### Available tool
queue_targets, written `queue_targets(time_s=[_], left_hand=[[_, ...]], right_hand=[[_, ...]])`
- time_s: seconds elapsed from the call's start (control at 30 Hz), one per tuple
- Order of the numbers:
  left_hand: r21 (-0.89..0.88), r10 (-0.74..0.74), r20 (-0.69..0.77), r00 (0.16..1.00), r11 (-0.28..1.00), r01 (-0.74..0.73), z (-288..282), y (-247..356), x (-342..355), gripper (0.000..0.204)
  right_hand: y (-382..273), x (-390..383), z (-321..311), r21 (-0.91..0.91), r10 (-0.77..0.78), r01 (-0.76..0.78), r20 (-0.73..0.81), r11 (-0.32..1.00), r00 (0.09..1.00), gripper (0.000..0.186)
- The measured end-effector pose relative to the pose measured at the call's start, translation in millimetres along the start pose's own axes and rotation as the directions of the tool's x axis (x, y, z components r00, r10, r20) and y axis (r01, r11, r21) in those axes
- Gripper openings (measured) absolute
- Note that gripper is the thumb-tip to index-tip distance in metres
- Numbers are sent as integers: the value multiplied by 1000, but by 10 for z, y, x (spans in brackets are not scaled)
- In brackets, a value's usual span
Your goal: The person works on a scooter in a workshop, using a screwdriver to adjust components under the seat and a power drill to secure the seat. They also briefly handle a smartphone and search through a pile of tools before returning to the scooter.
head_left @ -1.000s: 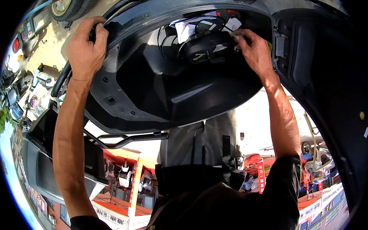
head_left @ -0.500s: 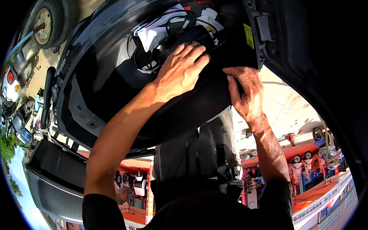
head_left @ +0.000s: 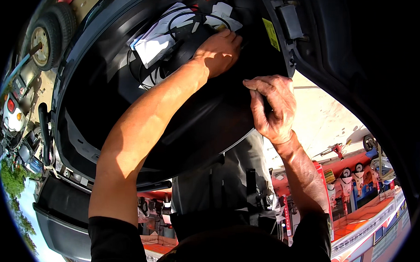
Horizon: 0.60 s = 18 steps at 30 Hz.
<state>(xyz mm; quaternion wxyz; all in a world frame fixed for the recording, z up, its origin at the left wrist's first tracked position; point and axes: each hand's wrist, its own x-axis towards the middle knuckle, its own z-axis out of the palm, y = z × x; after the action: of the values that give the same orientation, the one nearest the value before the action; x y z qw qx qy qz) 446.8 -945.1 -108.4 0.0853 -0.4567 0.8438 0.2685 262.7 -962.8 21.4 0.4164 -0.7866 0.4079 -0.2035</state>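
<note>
A deep black storage box (head_left: pixel 95 121) with a raised lid lies before me. My left hand (head_left: pixel 218 54) reaches into its far part, fingers bent down by the black cable (head_left: pixel 203 14) and white papers (head_left: pixel 155 46). Its fingertips are partly hidden, and what they hold, if anything, does not show. My right hand (head_left: pixel 274 105) is over the box's near right rim, thumb and index fingertips drawn together. Anything between them is too small or dark to make out. A dark object (head_left: pixel 188 48) lies under the cable, left of my left hand.
The dark lid (head_left: pixel 344 57) rises along the right, with a hinge (head_left: pixel 292 22) at the box's corner. A yellow label (head_left: pixel 271 34) is on the inner wall. Wheels (head_left: pixel 44 44) and parked motorbikes (head_left: pixel 14 113) stand at the left. Red jacks (head_left: pixel 346 181) stand lower right.
My left hand has moved farther into the box and its fingers have curled downward. My right hand stays by the rim, its thumb closer to the index finger. The view has shifted slightly.
</note>
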Motion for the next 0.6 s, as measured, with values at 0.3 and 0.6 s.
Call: queue_targets(time_s=[0.3,0.6], left_hand=[[4,-9,-111,994,1000,10,515,211,304,16],[-84,1,-194,981,996,-17,321,120,358,14]], right_hand=[[3,15,23,46,-7,8,-16,999,1000,29],[-29,13,18,45,-28,28,5,999,1000,31]])
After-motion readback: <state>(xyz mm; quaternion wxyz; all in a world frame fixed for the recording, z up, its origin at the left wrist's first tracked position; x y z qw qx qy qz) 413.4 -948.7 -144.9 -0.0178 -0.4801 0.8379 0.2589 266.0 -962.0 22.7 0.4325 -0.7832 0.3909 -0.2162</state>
